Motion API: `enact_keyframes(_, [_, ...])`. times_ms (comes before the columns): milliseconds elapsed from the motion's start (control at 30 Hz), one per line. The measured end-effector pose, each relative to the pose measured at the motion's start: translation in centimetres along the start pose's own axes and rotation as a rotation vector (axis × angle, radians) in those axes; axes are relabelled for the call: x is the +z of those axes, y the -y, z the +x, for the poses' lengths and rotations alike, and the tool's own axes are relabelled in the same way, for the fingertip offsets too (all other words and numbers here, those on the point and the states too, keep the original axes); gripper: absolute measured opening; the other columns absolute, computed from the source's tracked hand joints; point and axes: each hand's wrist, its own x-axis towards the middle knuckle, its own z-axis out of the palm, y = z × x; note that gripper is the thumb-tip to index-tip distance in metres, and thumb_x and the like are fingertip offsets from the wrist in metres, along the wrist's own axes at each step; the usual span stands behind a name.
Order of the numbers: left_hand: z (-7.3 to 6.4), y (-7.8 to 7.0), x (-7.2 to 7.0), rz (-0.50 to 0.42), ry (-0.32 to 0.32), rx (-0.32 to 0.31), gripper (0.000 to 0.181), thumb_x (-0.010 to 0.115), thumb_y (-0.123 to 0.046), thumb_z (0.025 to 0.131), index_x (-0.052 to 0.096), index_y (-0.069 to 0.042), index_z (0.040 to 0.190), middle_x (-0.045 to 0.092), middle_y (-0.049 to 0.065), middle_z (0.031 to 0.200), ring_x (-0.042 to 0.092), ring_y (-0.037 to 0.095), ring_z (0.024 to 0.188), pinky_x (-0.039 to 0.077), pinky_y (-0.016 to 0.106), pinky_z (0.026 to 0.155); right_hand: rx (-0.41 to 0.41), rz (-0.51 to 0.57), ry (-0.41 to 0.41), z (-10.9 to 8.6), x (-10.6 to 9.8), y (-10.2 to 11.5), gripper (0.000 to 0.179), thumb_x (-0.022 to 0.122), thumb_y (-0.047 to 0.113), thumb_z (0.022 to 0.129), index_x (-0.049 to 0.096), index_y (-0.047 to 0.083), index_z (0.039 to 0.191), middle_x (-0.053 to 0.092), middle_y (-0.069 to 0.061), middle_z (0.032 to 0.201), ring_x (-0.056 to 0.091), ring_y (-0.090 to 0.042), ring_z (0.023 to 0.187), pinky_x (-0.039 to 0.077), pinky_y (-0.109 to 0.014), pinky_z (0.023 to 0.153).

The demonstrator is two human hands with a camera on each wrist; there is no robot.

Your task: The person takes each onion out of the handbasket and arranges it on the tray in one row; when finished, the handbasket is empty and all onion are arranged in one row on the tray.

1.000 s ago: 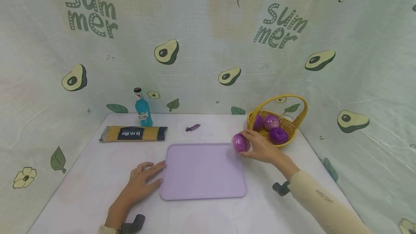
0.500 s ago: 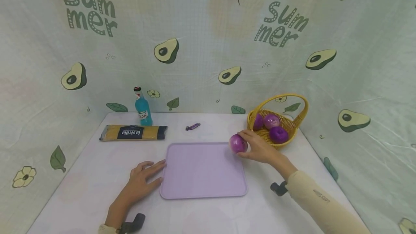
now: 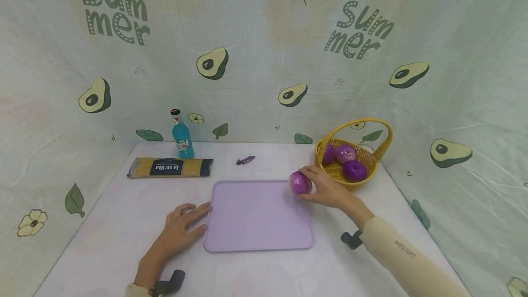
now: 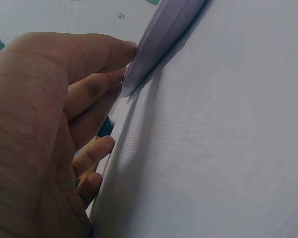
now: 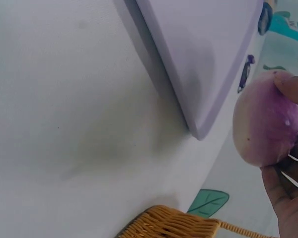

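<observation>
My right hand [image 3: 326,189] grips a round, glossy purple-and-white vegetable [image 3: 299,183] between thumb and fingers. It is held up over the far right corner of a lilac tray [image 3: 260,217]; the right wrist view shows the pale side of the vegetable [image 5: 263,121] apart from the tray corner. My left hand [image 3: 179,230] rests by the tray's left edge, thumb and fingertips at the rim. In the left wrist view the thumb and forefinger of this hand [image 4: 44,109] meet the tray's side [image 4: 156,42], the other fingers loosely spread.
A yellow wicker basket [image 3: 342,178] with several purple vegetables [image 3: 345,153] stands behind the right hand, its handle arching up. At the back are a wrapped candy [image 3: 245,160], a pack of spaghetti [image 3: 191,167] and a blue bottle [image 3: 182,139]. A printed cloth [image 3: 247,26] hangs behind.
The right hand has moved slightly left with the vegetable, from near the basket to over the tray's far right corner. The left hand and tray have stayed in place.
</observation>
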Motion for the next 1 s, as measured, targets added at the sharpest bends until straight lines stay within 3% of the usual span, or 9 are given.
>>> enact_keyframes(1000, [0.0,-0.1,-0.2,-0.02,0.004,0.011,0.053,0.065,-0.045,0.096,0.053,-0.035,0.146,0.051,-0.013,0.148,0.033,0.029,0.138,0.021,0.059,0.109,-0.077,0.0,-0.002,1.1,1.6,0.9,0.079,0.086,0.03,0.08,0.05,0.001,0.144,0.05,-0.018,0.145,0.048,-0.037,0.132,0.042,-0.051,0.108])
